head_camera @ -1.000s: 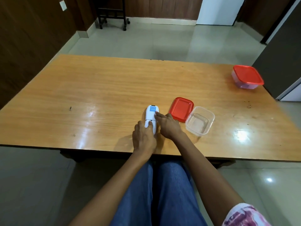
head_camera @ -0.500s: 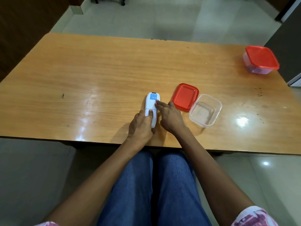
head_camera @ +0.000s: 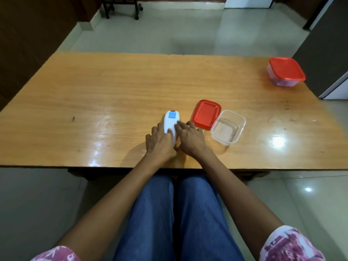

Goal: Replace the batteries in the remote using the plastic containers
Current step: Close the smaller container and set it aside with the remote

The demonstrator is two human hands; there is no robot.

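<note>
A white remote (head_camera: 171, 123) with a blue label lies on the wooden table (head_camera: 113, 95) near its front edge. My left hand (head_camera: 160, 143) grips the remote's near end, thumb on top. My right hand (head_camera: 190, 138) rests against the remote's right side, a fingertip touching its top. To the right lie a loose red lid (head_camera: 206, 114) and an open clear plastic container (head_camera: 228, 127), which looks empty. A second clear container with a red lid (head_camera: 286, 71) stands closed at the table's far right corner.
My knees in blue jeans (head_camera: 178, 213) are under the table's front edge. A dark cabinet (head_camera: 327, 53) stands close to the right end of the table. A black wheeled stand (head_camera: 120, 8) is on the floor beyond.
Both hands stay on the remote in the same hold. The camera has tilted, so the table sits differently in the frame.
</note>
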